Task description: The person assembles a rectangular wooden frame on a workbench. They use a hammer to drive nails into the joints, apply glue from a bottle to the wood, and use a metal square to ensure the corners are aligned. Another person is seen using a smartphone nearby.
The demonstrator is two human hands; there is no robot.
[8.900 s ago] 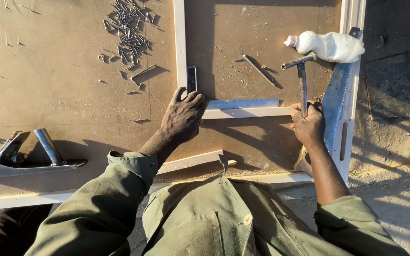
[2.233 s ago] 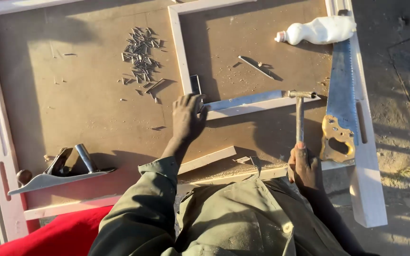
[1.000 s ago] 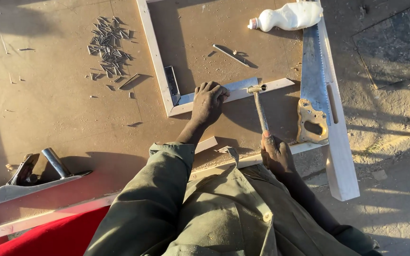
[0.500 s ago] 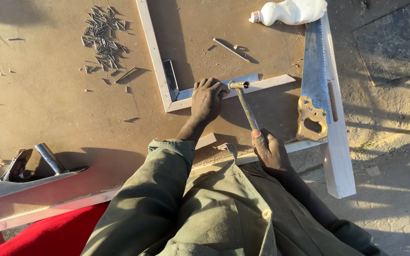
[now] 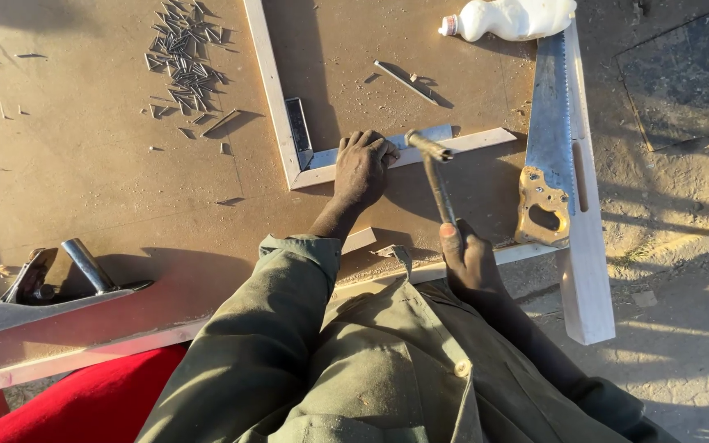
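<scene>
hammer head-heavy, frame strips light and springy

your right hand (image 5: 471,261) is wrapped around the low end of the hammer (image 5: 435,176), thumb laid along the shaft; its grip is closed tight on the handle. the metal head sits just above the horizontal wooden strip (image 5: 469,141) of the pale frame, beside your left hand (image 5: 363,164). that left hand lies flat with fingers spread, pressing down on the strip and the steel try square (image 5: 305,148) tucked in the corner; it is holding nothing, only pinning.

judge the hammer as top-heavy and stiff: held far down the shaft it swings hard but wanders, so a hold nearer the head would give finer taps. the strips look thin, light and likely to bounce or split, so they want that flat hand close to the joint.

on the tabletop (image 5: 84,164) a heap of nails (image 5: 182,49) lies well apart at the upper left. the handsaw (image 5: 547,148) rests on a plank at the right, a white bottle (image 5: 510,16) above it, and a plane (image 5: 51,283) at the lower left.
</scene>
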